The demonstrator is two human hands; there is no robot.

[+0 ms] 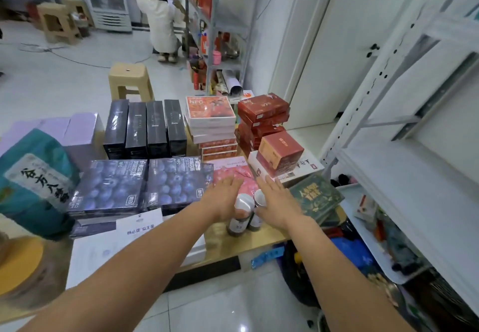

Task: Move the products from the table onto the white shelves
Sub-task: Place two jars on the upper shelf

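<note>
Two small dark bottles with white caps stand side by side near the table's front edge: the left bottle [239, 217] and the right bottle [258, 211]. My left hand [224, 198] is open with straight fingers just left of and above the left bottle. My right hand [278, 202] is open too, just right of the right bottle. Neither hand grips anything. Behind the bottles lies a pink box [233, 173]. The white shelves [404, 150] stand at the right.
The table holds two blueberry boxes [140, 186], several upright black boxes [145, 129], a stack of orange and white boxes [211, 124], red boxes [264, 114], a green box [315, 197] and a teal bag [36, 181]. A beige stool [129, 80] and a crouching person [162, 21] are beyond.
</note>
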